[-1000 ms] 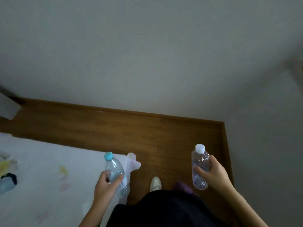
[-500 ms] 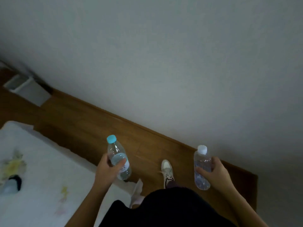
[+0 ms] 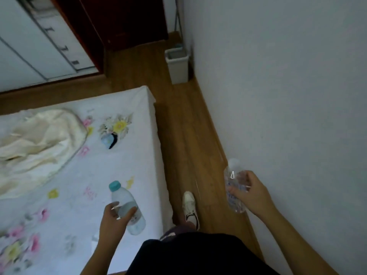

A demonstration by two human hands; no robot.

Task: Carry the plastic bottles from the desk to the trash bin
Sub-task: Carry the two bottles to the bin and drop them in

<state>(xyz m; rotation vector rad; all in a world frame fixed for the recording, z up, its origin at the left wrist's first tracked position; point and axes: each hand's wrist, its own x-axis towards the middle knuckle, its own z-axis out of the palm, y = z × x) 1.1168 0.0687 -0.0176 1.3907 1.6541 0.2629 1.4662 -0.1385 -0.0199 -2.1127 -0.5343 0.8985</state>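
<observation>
Clear plastic teal-capped bottle clamped in left hand, clear white-capped bottle in right hand — loose fingertip grips, slip risk before grey rectangular trash bin.

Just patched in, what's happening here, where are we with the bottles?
A person is walking along the wooden floor strip between the bed and the wall, a plastic bottle in each hand. The left hand grips the blue-capped bottle; the right hand grips the clear bottle. The trash bin stands ahead by the wall, open at the top. Neither bottle is in it yet.
</observation>
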